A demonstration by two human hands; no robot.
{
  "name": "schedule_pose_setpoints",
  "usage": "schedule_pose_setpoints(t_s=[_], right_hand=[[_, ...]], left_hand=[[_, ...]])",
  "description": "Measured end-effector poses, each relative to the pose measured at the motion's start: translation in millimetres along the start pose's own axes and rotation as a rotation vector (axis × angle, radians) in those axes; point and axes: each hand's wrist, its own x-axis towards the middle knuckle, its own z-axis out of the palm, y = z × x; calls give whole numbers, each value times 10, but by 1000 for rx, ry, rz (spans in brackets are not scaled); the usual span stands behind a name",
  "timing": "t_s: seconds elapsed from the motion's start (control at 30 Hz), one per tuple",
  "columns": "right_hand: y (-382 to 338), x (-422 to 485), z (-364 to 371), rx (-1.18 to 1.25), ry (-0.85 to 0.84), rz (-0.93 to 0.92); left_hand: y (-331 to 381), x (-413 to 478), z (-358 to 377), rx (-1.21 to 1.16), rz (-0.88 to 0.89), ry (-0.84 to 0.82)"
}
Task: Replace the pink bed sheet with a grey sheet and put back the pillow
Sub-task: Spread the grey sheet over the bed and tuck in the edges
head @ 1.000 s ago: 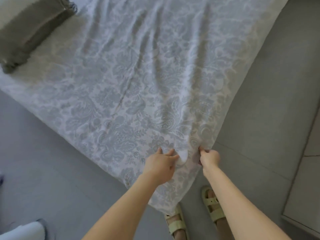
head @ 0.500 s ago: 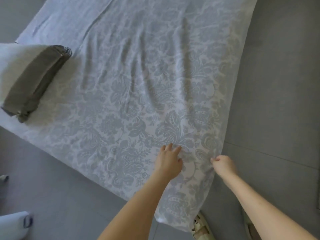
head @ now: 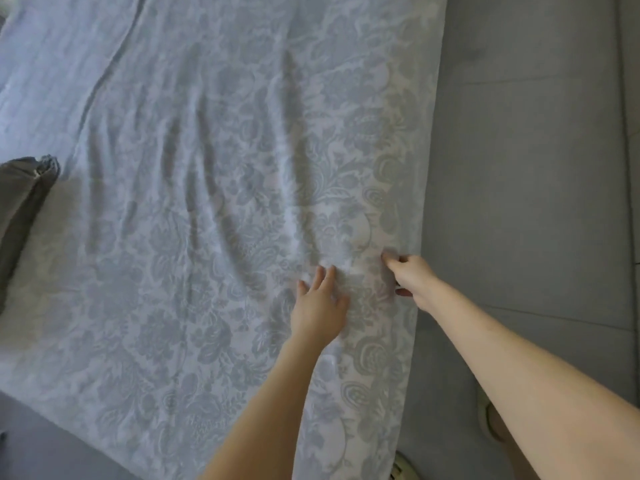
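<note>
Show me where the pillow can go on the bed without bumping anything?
The wide middle of the grey sheet, between the dark pillow at the left edge and the hands, lies bare. The far left corner is bare too. It's crowded near the right edge, where the left hand presses flat and the right hand pinches.

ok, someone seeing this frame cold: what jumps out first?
The grey floral-patterned sheet fills most of the view, spread flat with long wrinkles running down its middle. Near its right edge the left hand lies flat, fingers spread, while the right hand pinches the fabric at the border beside the grey floor. A dark grey pillow sits at the far left edge, partly out of frame.
</note>
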Motion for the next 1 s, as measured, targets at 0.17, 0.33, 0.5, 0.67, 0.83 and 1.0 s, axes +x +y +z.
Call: schedule_pose_setpoints(t_s=[0.17, 0.33, 0.5, 0.67, 0.83, 1.0], right_hand=[[-91, 63, -126, -455, 110, -108], [-279, 24, -274, -804, 18, -179], [-209, -45, -522, -831, 6, -269], [-260, -44, -532, -767, -58, -115], [-747, 331, -579, -630, -51, -50], [-1329, 903, -466, -34, -30, 101]], left_hand=[[15, 324, -52, -101, -90, -244], [34, 329, -53, -142, -146, -264], [170, 201, -175, -76, -178, -131], [298, 168, -432, -160, -245, 295], [421, 683, -637, -130, -175, 259], [596, 1074, -891, -161, -112, 30]])
